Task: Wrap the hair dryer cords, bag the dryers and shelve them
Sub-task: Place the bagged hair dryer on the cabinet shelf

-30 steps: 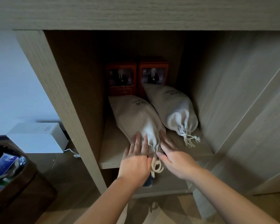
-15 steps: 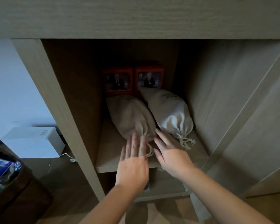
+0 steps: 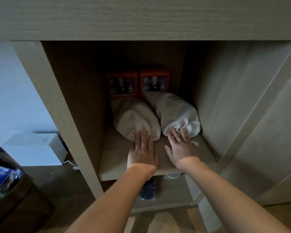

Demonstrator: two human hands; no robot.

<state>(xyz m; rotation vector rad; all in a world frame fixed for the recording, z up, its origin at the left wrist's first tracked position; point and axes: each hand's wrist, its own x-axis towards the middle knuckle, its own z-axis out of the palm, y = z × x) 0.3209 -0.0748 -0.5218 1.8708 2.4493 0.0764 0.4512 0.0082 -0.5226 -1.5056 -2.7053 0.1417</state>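
Wooden shelf: left bag, right bag; left hand, right hand fingers straight, touching bags.

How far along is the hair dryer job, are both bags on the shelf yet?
Looks done: both the left bag and right bag lie drawn shut on the shelf, before two red boxes. In hand: the left hand and right hand rest flat fingers on the bags' tied ends. Remaining: probably only a final nudge; the dryers inside are hidden.
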